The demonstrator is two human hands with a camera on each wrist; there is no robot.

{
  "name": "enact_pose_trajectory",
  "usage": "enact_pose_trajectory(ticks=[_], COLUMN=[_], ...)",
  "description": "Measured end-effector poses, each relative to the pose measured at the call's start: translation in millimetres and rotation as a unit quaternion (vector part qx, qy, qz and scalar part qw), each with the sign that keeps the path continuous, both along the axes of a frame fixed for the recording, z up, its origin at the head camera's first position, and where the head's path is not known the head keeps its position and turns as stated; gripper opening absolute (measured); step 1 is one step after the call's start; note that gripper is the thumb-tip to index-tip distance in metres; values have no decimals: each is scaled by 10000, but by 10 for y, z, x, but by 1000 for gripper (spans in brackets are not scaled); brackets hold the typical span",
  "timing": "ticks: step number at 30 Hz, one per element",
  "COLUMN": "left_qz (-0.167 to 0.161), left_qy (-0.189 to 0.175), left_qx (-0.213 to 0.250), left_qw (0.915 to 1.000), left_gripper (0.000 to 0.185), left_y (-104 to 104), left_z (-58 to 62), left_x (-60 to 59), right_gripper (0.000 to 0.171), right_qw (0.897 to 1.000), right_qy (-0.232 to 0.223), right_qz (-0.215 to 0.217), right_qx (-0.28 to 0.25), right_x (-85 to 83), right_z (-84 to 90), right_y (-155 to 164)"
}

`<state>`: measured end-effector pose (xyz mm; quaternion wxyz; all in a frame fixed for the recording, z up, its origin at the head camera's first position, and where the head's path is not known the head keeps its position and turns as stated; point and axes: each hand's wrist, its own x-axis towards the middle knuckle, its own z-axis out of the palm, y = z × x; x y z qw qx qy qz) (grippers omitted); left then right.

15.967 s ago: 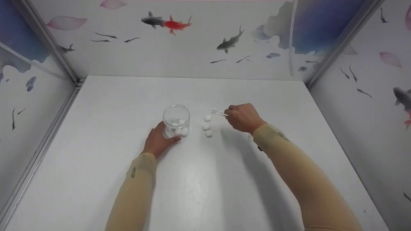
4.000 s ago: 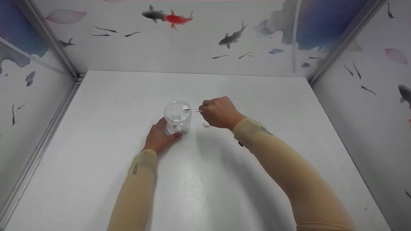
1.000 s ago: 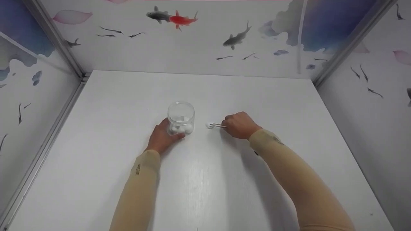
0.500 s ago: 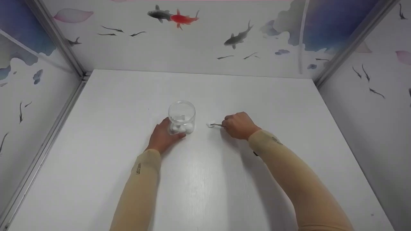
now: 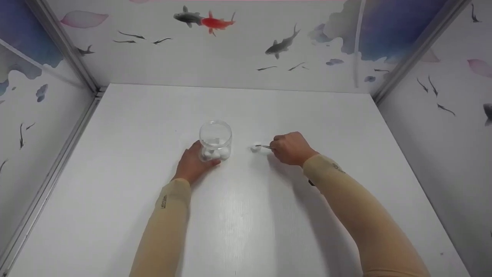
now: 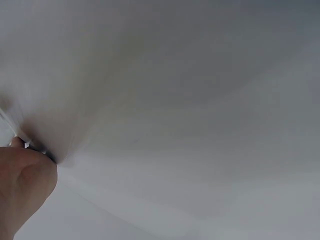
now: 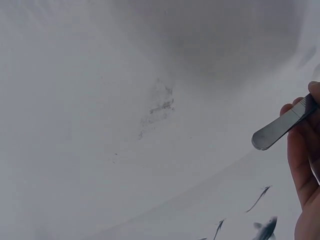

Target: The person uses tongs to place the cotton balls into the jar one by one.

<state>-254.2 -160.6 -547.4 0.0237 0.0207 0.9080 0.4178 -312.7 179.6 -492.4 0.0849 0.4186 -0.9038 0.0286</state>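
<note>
A clear jar (image 5: pixel 215 134) with several white cotton balls (image 5: pixel 216 154) low inside stands left of the table's middle. My left hand (image 5: pixel 195 163) holds it near its base, thumb in front and fingers behind. In the left wrist view only part of that hand (image 6: pixel 25 182) shows at the edge. To the right of the jar, my right hand (image 5: pixel 292 148) pinches metal tweezers (image 5: pixel 265 146). Their tips meet one cotton ball (image 5: pixel 255 148); whether it touches the table I cannot tell. The tweezers' flat rear end (image 7: pixel 277 130) sticks out of the hand in the right wrist view.
The white table (image 5: pixel 230 227) is bounded by a back wall (image 5: pixel 230 57) and side panels printed with fish and petals. A grey metal rail (image 5: pixel 50 175) runs along its left edge. Dark scuff marks (image 7: pixel 162 105) show in the right wrist view.
Sixteen seconds ago three cotton balls lay beside the jar; now one is there, and the jar holds more. Over the last half second the tweezers and ball have shifted slightly right.
</note>
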Motion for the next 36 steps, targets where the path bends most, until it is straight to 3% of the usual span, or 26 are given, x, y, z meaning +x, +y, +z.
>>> enact_pose_trajectory(ticks=[16, 36], left_qz=[55, 31], left_qy=[-119, -199], left_qx=[34, -142], left_qw=[9999, 9997], left_gripper=[98, 97], left_y=[-3, 16], left_z=[12, 4], left_x=[1, -14], right_gripper=[11, 7], right_qw=[9992, 9942], right_qy=[319, 964], right_qz=[153, 468], right_qx=[-181, 36], right_x=[44, 25], right_z=[205, 702], right_y=[32, -340])
